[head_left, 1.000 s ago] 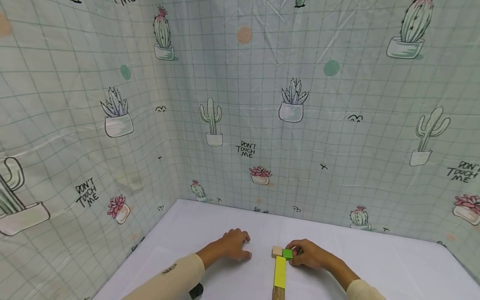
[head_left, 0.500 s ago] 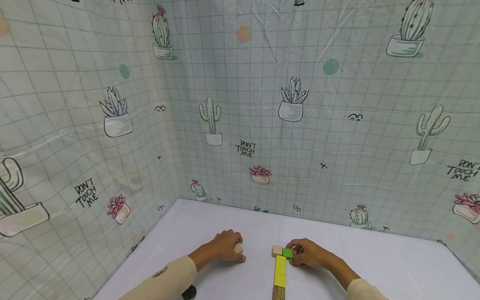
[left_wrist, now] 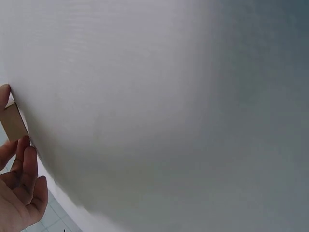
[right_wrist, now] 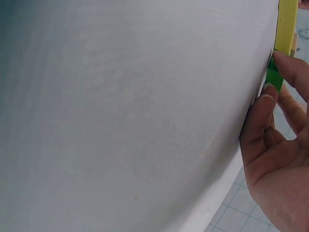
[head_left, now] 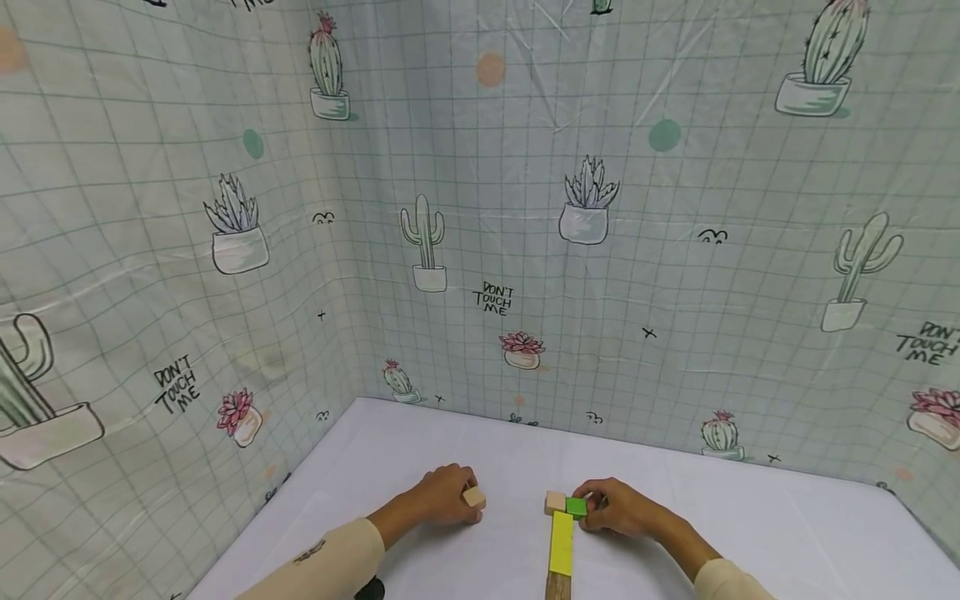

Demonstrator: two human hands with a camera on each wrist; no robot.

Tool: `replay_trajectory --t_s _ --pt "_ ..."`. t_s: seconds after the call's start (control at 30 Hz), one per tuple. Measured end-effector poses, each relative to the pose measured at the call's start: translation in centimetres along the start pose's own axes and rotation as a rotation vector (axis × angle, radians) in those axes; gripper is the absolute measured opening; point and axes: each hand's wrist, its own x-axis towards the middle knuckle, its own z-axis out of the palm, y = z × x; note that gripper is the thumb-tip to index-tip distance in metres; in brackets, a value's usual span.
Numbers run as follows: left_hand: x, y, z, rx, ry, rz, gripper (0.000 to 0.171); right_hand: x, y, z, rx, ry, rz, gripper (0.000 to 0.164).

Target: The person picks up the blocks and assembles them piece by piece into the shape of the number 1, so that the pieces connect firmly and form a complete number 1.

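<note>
A small light wooden block (head_left: pixel 474 497) is pinched between the thumb and fingers of my left hand (head_left: pixel 444 495). The left wrist view shows the same wooden block (left_wrist: pixel 13 122) between the fingertips at the left edge. My right hand (head_left: pixel 618 508) holds a green block (head_left: pixel 576 507) by its right side. That green block (right_wrist: pixel 274 79) also shows between thumb and finger in the right wrist view. Directly left of it, touching, sits another light wooden block (head_left: pixel 555 502). A long yellow block (head_left: pixel 561 543) lies just below this pair, with a brown wooden block (head_left: pixel 558 586) at its near end.
A white-covered table (head_left: pixel 517 454) carries everything. Behind and to the left hangs a grid-patterned cloth (head_left: pixel 480 167) printed with cacti. Part of a dark object (head_left: pixel 371 590) shows beside the left sleeve, cut off by the lower edge.
My left hand has shifted left and slightly nearer, and a wooden block has come into sight in its fingers. The right hand and the row of blocks stay in place.
</note>
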Motion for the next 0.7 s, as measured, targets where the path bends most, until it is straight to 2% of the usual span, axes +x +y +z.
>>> replay_trajectory --t_s 0.23,0.47,0.7 --pt "-0.20 -0.59 -0.05 0.003 -0.008 0.000 0.040 -0.09 -0.03 0.02 0.013 -0.008 -0.005 0.034" --pt "-0.47 -0.85 -0.11 -0.070 -0.012 0.029 0.030 -0.02 0.02 -0.02 0.005 -0.002 0.012 0.034" --pt "-0.76 -0.96 -0.03 -0.116 -0.008 0.072 0.028 -0.06 -0.01 -0.01 0.008 -0.003 0.023 0.032"
